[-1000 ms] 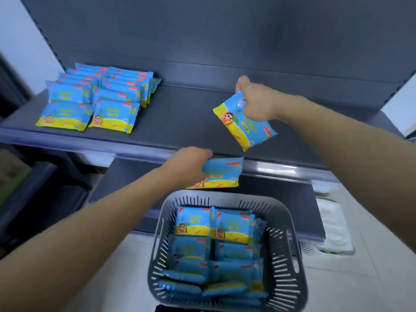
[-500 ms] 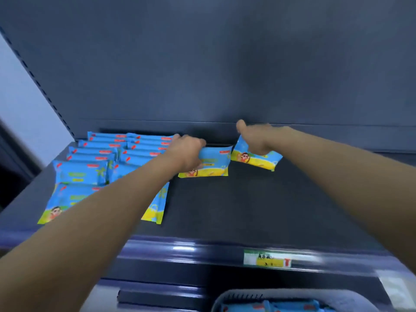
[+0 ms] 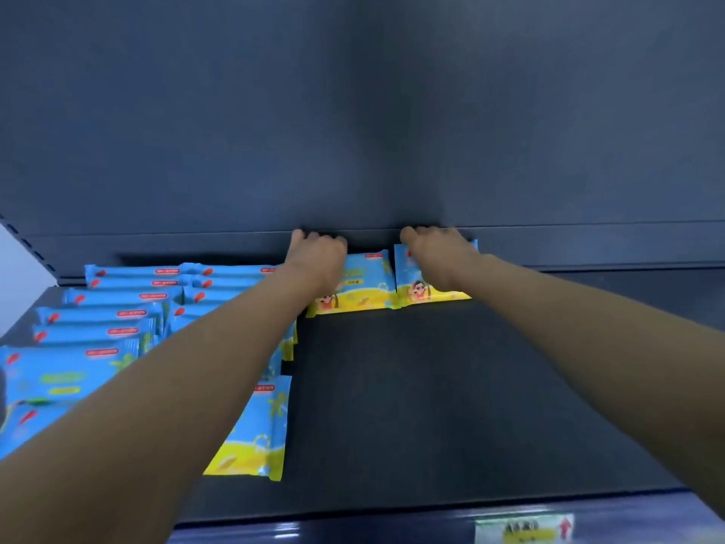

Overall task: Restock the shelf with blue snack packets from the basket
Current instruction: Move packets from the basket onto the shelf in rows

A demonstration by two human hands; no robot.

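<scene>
Head view: the left hand [image 3: 317, 257] has its fingers curled over the far top edge of the left packet [image 3: 363, 286], gripping it. The right hand [image 3: 439, 255] curls the same way over the right packet [image 3: 451, 297]. Both blue packets sit at the far back of the shelf [image 3: 431, 406], touching side by side. Just left of them lie the stocked rows [image 3: 117, 308] of matching packets. A price label [image 3: 523, 528] sits on the near edge.
</scene>
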